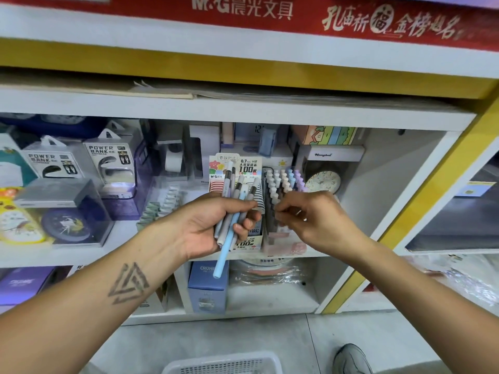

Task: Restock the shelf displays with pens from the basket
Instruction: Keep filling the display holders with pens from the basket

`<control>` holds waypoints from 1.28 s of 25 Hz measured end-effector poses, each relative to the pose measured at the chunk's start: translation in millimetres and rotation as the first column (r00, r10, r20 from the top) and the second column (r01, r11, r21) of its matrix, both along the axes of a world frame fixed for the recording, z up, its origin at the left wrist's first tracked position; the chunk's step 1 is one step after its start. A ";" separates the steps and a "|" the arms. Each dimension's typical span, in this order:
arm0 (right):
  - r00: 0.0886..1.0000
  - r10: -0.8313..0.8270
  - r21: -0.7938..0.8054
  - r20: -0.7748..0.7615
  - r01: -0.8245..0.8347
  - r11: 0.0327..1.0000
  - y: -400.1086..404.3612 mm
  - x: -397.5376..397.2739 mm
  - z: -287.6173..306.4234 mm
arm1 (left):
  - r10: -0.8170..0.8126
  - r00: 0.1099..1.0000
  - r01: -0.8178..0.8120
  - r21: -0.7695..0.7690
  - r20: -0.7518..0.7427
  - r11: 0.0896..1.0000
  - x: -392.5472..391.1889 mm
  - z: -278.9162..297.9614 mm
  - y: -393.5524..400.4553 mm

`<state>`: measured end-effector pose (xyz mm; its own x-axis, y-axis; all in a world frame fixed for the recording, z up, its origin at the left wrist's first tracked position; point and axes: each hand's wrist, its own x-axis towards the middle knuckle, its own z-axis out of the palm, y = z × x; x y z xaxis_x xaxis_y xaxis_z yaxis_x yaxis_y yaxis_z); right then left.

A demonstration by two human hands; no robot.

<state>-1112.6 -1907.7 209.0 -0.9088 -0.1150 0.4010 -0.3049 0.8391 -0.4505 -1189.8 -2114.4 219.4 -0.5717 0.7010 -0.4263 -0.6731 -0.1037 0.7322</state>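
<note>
fingers of the left hand grip a bundle of pens, while the right hand pinches at the pen display on the shelf.

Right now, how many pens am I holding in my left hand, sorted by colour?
In the left hand:
Light blue pen: 1
Grey or white pens: about 4, though they overlap and one may be hidden
Total: about 5
</note>
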 end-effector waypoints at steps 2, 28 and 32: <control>0.998 -0.031 0.052 -0.045 0.034 0.998 -0.5 -2.2 3.7 | -0.022 1.000 0.023 0.018 -0.020 1.000 2.9 0.5 -1.0; 0.968 -0.251 -0.292 0.033 0.249 0.923 14.9 -33.5 9.2 | -0.052 0.998 0.050 0.062 0.039 0.997 -2.4 7.1 -6.2; 0.969 -0.244 -0.237 0.025 0.243 0.941 13.3 -35.7 6.5 | -0.056 0.998 0.056 0.044 -0.006 0.997 -5.0 4.6 -9.6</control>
<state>-1148.4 -1894.4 215.5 -0.8951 0.2083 0.3943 -0.1073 0.7576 -0.6439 -1194.8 -2124.0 224.0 -0.5327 0.7500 -0.3920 -0.6756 -0.0980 0.7307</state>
